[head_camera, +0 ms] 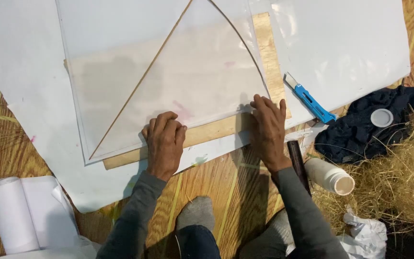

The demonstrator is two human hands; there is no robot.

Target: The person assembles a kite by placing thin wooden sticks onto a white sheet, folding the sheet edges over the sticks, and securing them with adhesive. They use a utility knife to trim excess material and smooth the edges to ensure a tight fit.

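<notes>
— Where are the two hands?

— Both rest on the lower edge of the translucent sheet (168, 81), which lies over a plywood board (216, 130) on the floor. The left hand (165, 141) has its fingers curled under, knuckles pressing the sheet's edge; its grip is loosely clenched but holds nothing. The right hand (268, 127) lies flat, fingers spread and released, at the sheet's lower right corner.

— And what is on the sheet?

— Two thin bamboo sticks: a straight stick (142, 79) running from the lower left corner up toward the top, and a curved stick (245, 45) bowing down to the right (they meet near the top edge).

— Anything nearby?

— A blue utility knife (310, 101) lies on the large white paper (350, 43) just right of the board. Further right sit a dark cloth (360, 134) with a white lid (382, 117) on it, and a white bottle (329, 176) lying on its side by dry straw (398, 182). A paper roll (13, 216) lies at lower left.
</notes>
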